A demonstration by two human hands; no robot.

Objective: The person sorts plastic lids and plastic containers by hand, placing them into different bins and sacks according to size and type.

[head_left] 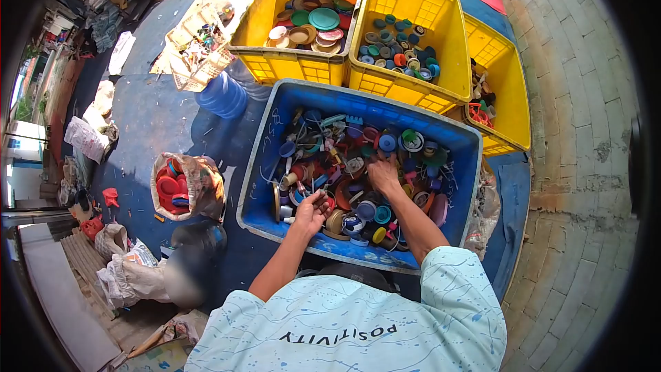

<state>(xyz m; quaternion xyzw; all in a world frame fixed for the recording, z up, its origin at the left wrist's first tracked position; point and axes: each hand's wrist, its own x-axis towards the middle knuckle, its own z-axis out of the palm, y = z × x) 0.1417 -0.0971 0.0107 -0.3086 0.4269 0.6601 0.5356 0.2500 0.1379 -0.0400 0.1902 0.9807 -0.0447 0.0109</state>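
A large blue crate (256,165) in front of me is filled with mixed plastic caps, lids and small plastic parts (330,148). Over its near left part is my left hand (313,211), with its fingers curled together; whatever they hold is too small to make out. My right hand (383,172) reaches down into the middle of the pile, touching the pieces there. Its fingertips are partly hidden among them. Close to the right hand lie a blue cap (387,142) and a white-and-green lid (412,140). Below it sits a teal cap (383,214).
Behind the blue crate stand a yellow crate (289,62) of flat lids, another yellow crate (406,86) of bottle caps, and a third yellow crate (509,83). To the left are a sack (206,186) of red lids, a blue water jug (222,96) and a cream basket (193,69). A block wall (571,131) runs along the right.
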